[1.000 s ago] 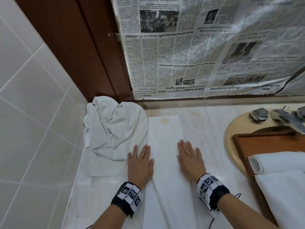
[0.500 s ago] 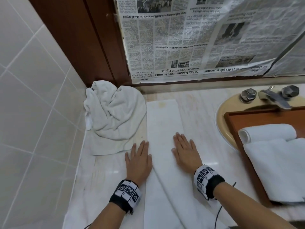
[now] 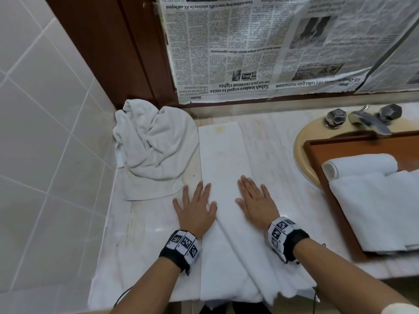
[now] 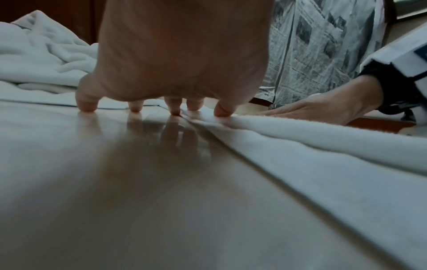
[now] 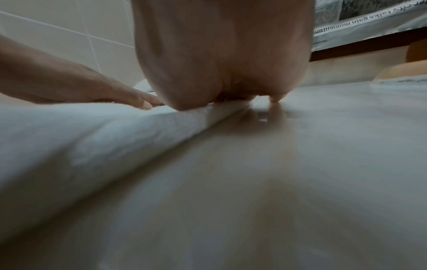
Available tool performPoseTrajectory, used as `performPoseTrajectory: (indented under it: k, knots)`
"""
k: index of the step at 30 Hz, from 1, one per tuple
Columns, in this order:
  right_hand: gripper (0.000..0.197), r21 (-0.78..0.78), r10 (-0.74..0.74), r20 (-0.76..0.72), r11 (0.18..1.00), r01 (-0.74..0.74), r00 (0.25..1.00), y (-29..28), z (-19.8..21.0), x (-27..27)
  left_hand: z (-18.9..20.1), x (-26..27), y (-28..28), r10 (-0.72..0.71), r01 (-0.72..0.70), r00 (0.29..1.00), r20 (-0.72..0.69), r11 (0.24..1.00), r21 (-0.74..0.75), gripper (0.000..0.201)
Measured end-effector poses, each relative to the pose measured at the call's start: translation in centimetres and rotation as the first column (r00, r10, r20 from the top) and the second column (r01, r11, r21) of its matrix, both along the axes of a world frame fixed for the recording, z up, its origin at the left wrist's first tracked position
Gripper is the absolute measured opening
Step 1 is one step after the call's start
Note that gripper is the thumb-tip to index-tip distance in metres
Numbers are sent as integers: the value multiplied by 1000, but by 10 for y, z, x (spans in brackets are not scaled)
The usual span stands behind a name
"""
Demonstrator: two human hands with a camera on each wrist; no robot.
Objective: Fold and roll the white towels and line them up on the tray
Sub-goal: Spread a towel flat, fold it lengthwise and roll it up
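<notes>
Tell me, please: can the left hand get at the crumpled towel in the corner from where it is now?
Probably yes. The left hand lies flat at the folded towel's left edge, and the crumpled towel lies just beyond its fingertips with nothing between them.

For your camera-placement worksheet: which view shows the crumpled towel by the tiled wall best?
The head view: the whole crumpled towel shows, heaped in the counter corner beside the flat folded towel. The left wrist view catches only part of it behind the left hand. The right wrist view shows none of it.

A marble counter (image 3: 145, 234) bears 1 folded towel (image 3: 223, 159), 1 crumpled towel (image 3: 156, 148) (far-left corner).
</notes>
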State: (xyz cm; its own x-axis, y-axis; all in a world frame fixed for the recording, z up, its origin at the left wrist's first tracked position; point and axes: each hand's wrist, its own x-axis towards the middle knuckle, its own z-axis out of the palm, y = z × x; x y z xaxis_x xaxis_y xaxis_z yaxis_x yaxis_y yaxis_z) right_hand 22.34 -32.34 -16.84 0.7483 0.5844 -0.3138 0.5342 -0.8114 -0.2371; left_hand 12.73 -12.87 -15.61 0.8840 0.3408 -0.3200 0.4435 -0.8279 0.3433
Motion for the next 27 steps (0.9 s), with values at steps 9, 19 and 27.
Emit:
performPoseTrajectory:
  k: [9, 19, 27]
  knots:
    - [62, -60, 56, -58, 996, -59, 997, -3, 7, 70, 5, 49, -4, 26, -26, 1000, -1, 999, 27, 58]
    - [66, 100, 69, -6, 993, -68, 998, -34, 4, -5, 13, 12, -63, -141, 140, 990, 27, 990, 32, 52]
    - [59, 34, 36, -4, 999, -36, 999, -62, 0, 9, 1, -3, -54, -23, 22, 1000, 6, 998, 66, 55]
